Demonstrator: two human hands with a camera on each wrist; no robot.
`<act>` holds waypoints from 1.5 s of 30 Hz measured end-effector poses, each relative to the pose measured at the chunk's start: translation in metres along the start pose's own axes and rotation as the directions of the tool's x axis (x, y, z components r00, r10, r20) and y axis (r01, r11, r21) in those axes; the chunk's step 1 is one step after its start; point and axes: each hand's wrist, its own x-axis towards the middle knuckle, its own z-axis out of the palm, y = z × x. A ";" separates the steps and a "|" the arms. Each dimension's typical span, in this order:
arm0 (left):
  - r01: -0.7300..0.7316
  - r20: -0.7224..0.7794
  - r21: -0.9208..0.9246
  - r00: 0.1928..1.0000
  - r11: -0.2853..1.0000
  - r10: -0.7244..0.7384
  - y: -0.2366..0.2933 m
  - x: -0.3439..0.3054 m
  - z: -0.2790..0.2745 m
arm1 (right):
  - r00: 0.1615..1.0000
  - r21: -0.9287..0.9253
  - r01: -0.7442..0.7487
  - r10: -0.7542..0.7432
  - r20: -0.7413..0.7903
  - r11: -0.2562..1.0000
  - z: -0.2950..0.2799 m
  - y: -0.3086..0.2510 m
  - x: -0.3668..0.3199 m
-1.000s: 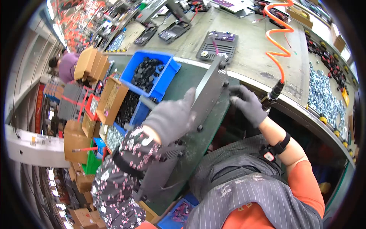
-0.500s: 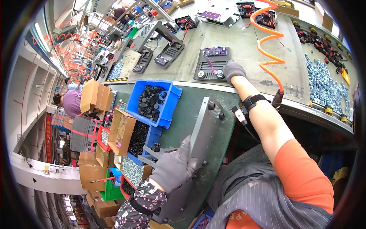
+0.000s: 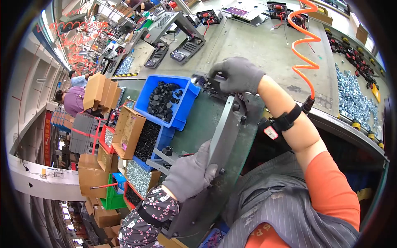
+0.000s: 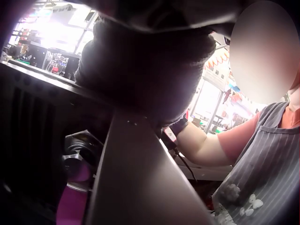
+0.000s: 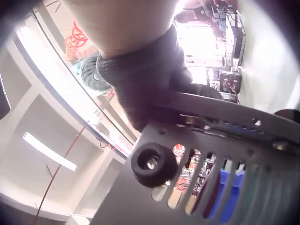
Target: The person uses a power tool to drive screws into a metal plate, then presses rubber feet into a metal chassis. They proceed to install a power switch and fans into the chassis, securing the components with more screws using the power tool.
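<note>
In the head view the left hand [image 3: 189, 172], in a grey glove, grips the edge of a long dark metal housing [image 3: 223, 136] with round black feet. The gloved right hand [image 3: 240, 75] curls its fingers round a slotted dark panel [image 3: 211, 84] at the housing's upper end. In the right wrist view this panel [image 5: 117, 201] shows long slots and a black rubber foot [image 5: 153, 164]. The left wrist view shows a grey metal edge [image 4: 136, 178], with a hex nut [image 4: 82, 140] and a purple strip [image 4: 72, 201] beside it.
A blue bin [image 3: 142, 97] of black caps stands left of the housing, near a cardboard box [image 3: 118, 136] and a tray of small silvery parts [image 3: 138, 175]. An orange coiled hose [image 3: 304, 68] hangs at the right. Several slotted units [image 3: 188, 48] stand on the far bench.
The right hand has gone from beside the housing to the slotted panel on the bench, then brought that panel leftward and nearer, to the housing's upper end. The left hand has kept its grip on the housing.
</note>
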 end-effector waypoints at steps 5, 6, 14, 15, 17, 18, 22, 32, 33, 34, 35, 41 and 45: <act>0.004 0.014 -0.037 1.000 0.999 -0.003 -0.002 0.000 0.000 | 0.990 0.743 0.040 -0.126 0.061 0.668 0.034 0.008 0.004; 0.015 0.022 -0.020 1.000 1.000 -0.015 -0.002 0.000 0.001 | 0.950 0.916 -0.202 -0.159 0.269 0.346 0.034 0.007 0.002; 0.006 0.011 -0.043 1.000 0.999 -0.005 -0.002 0.001 0.002 | 0.941 0.972 -0.236 -0.249 0.229 0.002 0.050 0.006 0.001; 0.022 0.016 -0.060 1.000 0.998 -0.021 0.000 0.001 0.000 | 0.941 0.968 -0.250 -0.225 0.251 0.034 0.050 0.006 0.001; 0.026 0.006 -0.052 1.000 0.998 -0.025 0.003 0.002 -0.002 | 0.939 0.964 -0.259 -0.218 0.265 0.055 0.054 0.007 0.003; 0.028 -0.006 -0.036 1.000 0.999 -0.028 0.004 0.003 -0.003 | 0.936 0.962 -0.266 -0.223 0.273 0.060 0.055 0.008 0.002; -0.021 0.015 -0.143 1.000 0.989 0.024 0.000 0.003 -0.008 | 0.978 0.980 -0.099 -0.167 0.129 0.174 0.050 0.004 -0.007; 0.392 -0.536 -0.526 0.537 0.755 -0.652 -0.110 -0.185 -0.040 | 0.967 0.946 0.037 0.227 -0.114 0.321 0.132 0.068 -0.104; 0.443 -0.501 -0.555 0.499 0.705 -0.708 -0.133 -0.210 -0.019 | 0.964 0.999 0.024 0.266 -0.030 0.026 0.124 0.063 -0.114; 0.486 -0.466 -0.581 0.460 0.653 -0.756 -0.153 -0.233 0.004 | 0.968 0.989 -0.009 0.248 -0.028 0.147 0.114 0.051 -0.118; 0.576 -0.414 -0.583 0.395 0.572 -0.820 -0.168 -0.253 0.029 | 0.972 0.958 -0.007 0.227 -0.060 0.285 0.116 0.050 -0.119; 0.870 -0.113 -0.458 0.149 0.185 -0.982 -0.204 -0.294 0.134 | 0.984 0.977 0.040 0.160 -0.075 0.209 0.138 0.085 -0.118; 0.941 -0.008 -0.308 0.145 0.140 -0.989 -0.204 -0.278 0.146 | 0.978 0.947 -0.025 0.202 -0.042 0.320 0.119 0.059 -0.120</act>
